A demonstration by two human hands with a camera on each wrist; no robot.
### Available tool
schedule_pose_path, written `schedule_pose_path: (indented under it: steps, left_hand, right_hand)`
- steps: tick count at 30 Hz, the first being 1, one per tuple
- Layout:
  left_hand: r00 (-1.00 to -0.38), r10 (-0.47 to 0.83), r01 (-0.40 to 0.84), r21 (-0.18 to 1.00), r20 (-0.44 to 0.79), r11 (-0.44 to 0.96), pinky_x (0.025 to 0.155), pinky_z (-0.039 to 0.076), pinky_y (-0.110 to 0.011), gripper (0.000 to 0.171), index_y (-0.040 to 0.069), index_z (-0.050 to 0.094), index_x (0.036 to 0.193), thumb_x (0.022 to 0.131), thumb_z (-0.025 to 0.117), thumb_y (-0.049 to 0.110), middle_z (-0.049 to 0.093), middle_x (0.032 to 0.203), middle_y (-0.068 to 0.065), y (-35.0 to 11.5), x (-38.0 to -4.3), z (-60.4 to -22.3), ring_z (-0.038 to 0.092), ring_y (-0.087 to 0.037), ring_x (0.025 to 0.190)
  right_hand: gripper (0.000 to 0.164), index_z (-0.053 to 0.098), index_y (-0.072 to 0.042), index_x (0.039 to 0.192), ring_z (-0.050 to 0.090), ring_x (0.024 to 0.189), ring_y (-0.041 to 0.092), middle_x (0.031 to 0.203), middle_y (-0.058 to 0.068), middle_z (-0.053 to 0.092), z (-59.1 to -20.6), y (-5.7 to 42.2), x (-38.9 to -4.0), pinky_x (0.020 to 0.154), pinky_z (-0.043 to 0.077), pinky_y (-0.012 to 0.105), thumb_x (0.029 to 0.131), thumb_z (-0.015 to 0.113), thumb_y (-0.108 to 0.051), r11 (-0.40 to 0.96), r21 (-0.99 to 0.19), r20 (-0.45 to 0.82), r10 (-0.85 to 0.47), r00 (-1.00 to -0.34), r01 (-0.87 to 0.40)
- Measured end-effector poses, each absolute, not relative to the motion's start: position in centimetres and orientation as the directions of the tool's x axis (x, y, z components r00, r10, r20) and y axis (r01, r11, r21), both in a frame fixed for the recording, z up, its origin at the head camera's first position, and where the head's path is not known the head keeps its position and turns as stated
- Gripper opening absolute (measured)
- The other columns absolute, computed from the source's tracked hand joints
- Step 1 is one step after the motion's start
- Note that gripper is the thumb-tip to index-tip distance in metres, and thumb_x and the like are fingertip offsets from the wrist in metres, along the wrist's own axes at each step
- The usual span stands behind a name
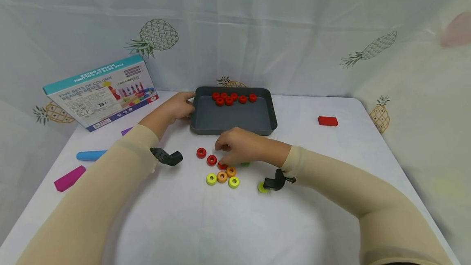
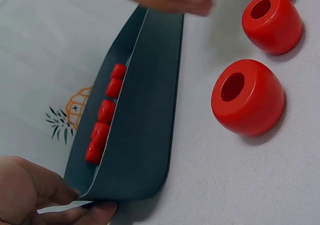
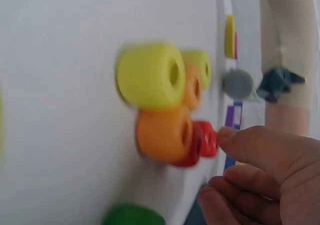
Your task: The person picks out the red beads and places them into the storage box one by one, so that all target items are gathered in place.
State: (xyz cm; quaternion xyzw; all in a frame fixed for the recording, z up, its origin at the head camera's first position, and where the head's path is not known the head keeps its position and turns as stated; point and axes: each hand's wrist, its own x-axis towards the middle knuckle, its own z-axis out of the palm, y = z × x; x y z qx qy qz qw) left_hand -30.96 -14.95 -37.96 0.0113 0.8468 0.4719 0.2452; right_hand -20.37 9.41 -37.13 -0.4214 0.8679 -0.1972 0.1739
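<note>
My left hand grips the left end of a dark grey tray, thumb and fingers pinching its rim in the left wrist view. Several red beads lie along the tray's far side. In front of the tray, my right hand hovers over loose beads, fingers loosely bent with nothing visible between them. Its thumb is close to a red bead. Other red beads, an orange bead and a yellow bead cluster nearby. A green bead is mostly hidden beneath the hand.
A printed toy box leans at the back left. Blue and magenta pieces lie by the left arm. A red block sits at the right. One yellow-green bead is under the right wrist camera.
</note>
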Motion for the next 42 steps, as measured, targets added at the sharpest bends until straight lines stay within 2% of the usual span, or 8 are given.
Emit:
schedule_pose_path:
  steps: [5, 9, 15, 20, 25, 32, 37, 42]
  left_hand:
    - [-0.880, 0.245, -0.216, 0.803, -0.406, 0.555, 0.098, 0.055, -0.051, 0.078, 0.015, 0.018, 0.164, 0.093, 0.047, -0.002, 0.045, 0.151, -0.024, -15.0, -31.0, -38.0, 0.059, -0.037, 0.123]
    - [-0.881, 0.243, -0.215, 0.801, -0.406, 0.559, 0.099, 0.054, -0.051, 0.078, 0.014, 0.018, 0.164, 0.094, 0.048, -0.002, 0.045, 0.151, -0.024, -15.0, -30.9, -37.9, 0.058, -0.037, 0.123]
    - [-0.881, 0.241, -0.216, 0.800, -0.407, 0.561, 0.100, 0.054, -0.051, 0.077, 0.015, 0.018, 0.164, 0.095, 0.048, -0.002, 0.045, 0.150, -0.024, -14.9, -30.7, -37.7, 0.057, -0.037, 0.123]
    - [-0.882, 0.237, -0.219, 0.798, -0.408, 0.561, 0.099, 0.054, -0.051, 0.078, 0.015, 0.018, 0.164, 0.094, 0.048, -0.002, 0.046, 0.150, -0.023, -14.8, -30.6, -37.6, 0.058, -0.036, 0.123]
    - [-0.882, 0.239, -0.219, 0.802, -0.407, 0.556, 0.099, 0.054, -0.051, 0.077, 0.015, 0.018, 0.164, 0.094, 0.047, -0.002, 0.045, 0.150, -0.024, -14.8, -30.6, -37.6, 0.058, -0.036, 0.123]
    - [-0.883, 0.230, -0.224, 0.799, -0.408, 0.557, 0.099, 0.054, -0.050, 0.077, 0.015, 0.018, 0.164, 0.095, 0.049, -0.001, 0.045, 0.150, -0.023, -14.8, -30.6, -37.7, 0.058, -0.036, 0.123]
    - [-0.884, 0.226, -0.222, 0.792, -0.410, 0.568, 0.100, 0.054, -0.050, 0.076, 0.015, 0.018, 0.164, 0.095, 0.049, -0.001, 0.046, 0.149, -0.023, -14.9, -30.7, -37.9, 0.057, -0.036, 0.122]
    - [-0.886, 0.225, -0.217, 0.790, -0.406, 0.573, 0.100, 0.054, -0.051, 0.076, 0.015, 0.019, 0.163, 0.096, 0.050, -0.001, 0.047, 0.148, -0.023, -14.8, -30.7, -37.9, 0.058, -0.036, 0.121]
  right_hand:
    - [0.021, 0.076, -0.014, 0.106, 0.057, 0.080, 0.010, 0.089, -0.004, 0.069, -38.0, 9.0, -19.2, 0.071, 0.050, 0.021, 0.088, 0.078, -0.025, 0.564, -0.458, -0.173, -0.815, -0.553, -0.687]
    - [0.018, 0.076, -0.015, 0.103, 0.056, 0.078, 0.009, 0.085, -0.008, 0.066, -38.3, 8.9, -18.9, 0.070, 0.050, 0.021, 0.089, 0.076, -0.025, 0.582, -0.437, -0.207, -0.807, -0.553, -0.686]
    - [0.016, 0.076, -0.017, 0.101, 0.058, 0.080, 0.009, 0.086, -0.009, 0.066, -38.3, 9.1, -18.8, 0.071, 0.051, 0.021, 0.088, 0.076, -0.025, 0.590, -0.438, -0.199, -0.800, -0.566, -0.679]
    - [0.020, 0.077, -0.013, 0.106, 0.062, 0.083, 0.012, 0.093, -0.006, 0.071, -36.7, 9.7, -19.3, 0.074, 0.053, 0.020, 0.087, 0.076, -0.022, 0.576, -0.460, -0.136, -0.797, -0.588, -0.675]
    - [0.020, 0.077, -0.010, 0.105, 0.064, 0.086, 0.011, 0.098, -0.002, 0.072, -34.2, 10.9, -21.1, 0.077, 0.055, 0.020, 0.087, 0.075, -0.016, 0.579, -0.451, -0.049, -0.776, -0.628, -0.680]
    - [0.013, 0.076, -0.014, 0.098, 0.066, 0.086, 0.007, 0.093, -0.007, 0.072, -31.9, 12.2, -24.8, 0.078, 0.057, 0.024, 0.086, 0.078, -0.017, 0.610, -0.495, 0.002, -0.712, -0.703, -0.619]
    - [0.020, 0.076, -0.011, 0.103, 0.068, 0.089, 0.011, 0.097, -0.002, 0.073, -31.1, 12.6, -27.0, 0.080, 0.058, 0.029, 0.085, 0.080, -0.018, 0.647, -0.516, -0.004, -0.656, -0.754, -0.560]
    - [0.026, 0.075, -0.004, 0.108, 0.067, 0.091, 0.017, 0.101, 0.005, 0.073, -31.0, 12.9, -29.4, 0.083, 0.056, 0.033, 0.085, 0.079, -0.018, 0.672, -0.490, -0.010, -0.641, -0.768, -0.555]
